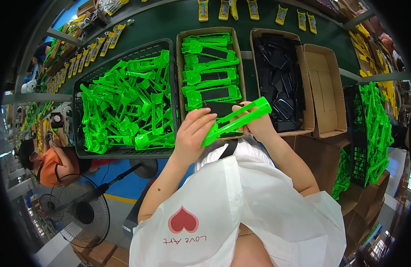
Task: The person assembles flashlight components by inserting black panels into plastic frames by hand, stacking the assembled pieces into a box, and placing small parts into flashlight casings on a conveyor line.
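Note:
A bright green plastic frame (241,120), long and open-sided with a rounded end, is held slantwise in front of my body. My left hand (193,135) is closed round its lower left end. Toward the other end, my right hand (260,127) grips it with curled fingers, partly hidden behind it. A flat black plate (219,109) shows between my fingertips, just beyond the frame; whether a hand holds it, I cannot tell. Right beyond my hands, a cardboard box (242,73) contains a stack of green frames with black plates (214,94) in them.
On the left stands a black crate (125,155) heaped with loose green frames. A carton (307,98) of black plates is at right, beside an open cardboard box (323,89). Yellow parts (203,11) line the green bench. A fan (83,211) and a seated person (58,164) are at left.

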The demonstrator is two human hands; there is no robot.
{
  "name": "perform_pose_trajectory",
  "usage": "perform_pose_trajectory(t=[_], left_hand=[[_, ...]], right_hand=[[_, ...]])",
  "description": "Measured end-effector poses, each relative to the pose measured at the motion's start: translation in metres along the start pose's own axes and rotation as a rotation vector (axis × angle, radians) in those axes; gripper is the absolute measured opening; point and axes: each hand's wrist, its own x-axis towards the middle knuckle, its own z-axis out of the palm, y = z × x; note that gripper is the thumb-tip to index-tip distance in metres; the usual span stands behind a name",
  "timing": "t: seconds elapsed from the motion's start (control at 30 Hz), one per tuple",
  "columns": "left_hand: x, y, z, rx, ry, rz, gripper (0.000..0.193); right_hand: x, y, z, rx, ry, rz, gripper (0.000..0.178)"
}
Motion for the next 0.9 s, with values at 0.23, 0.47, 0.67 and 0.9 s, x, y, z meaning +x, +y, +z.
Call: perform_pose_trajectory(t=[0.23, 0.47, 0.67, 0.9], left_hand=[[-0.013, 0.006, -0.017, -0.898, 0.244, -0.773, 0.026], [-0.011, -0.022, -0.025, -0.966, -0.128, -1.012, 0.016], [-0.017, -0.029, -0.02, -1.025, -0.156, -1.044, 0.018], [-0.018, -0.029, -0.007, -1.018, -0.122, -1.07, 0.017]], right_hand=[[0.004, -0.004, -0.026, -0.009, -0.169, 0.062, 0.02], [-0.005, -0.024, -0.003, -0.281, -0.232, 0.095, 0.028], [-0.004, -0.02, 0.005, -0.57, -0.125, 0.047, 0.029], [-0.007, -0.013, 0.011, -0.54, -0.076, 0.107, 0.031]])
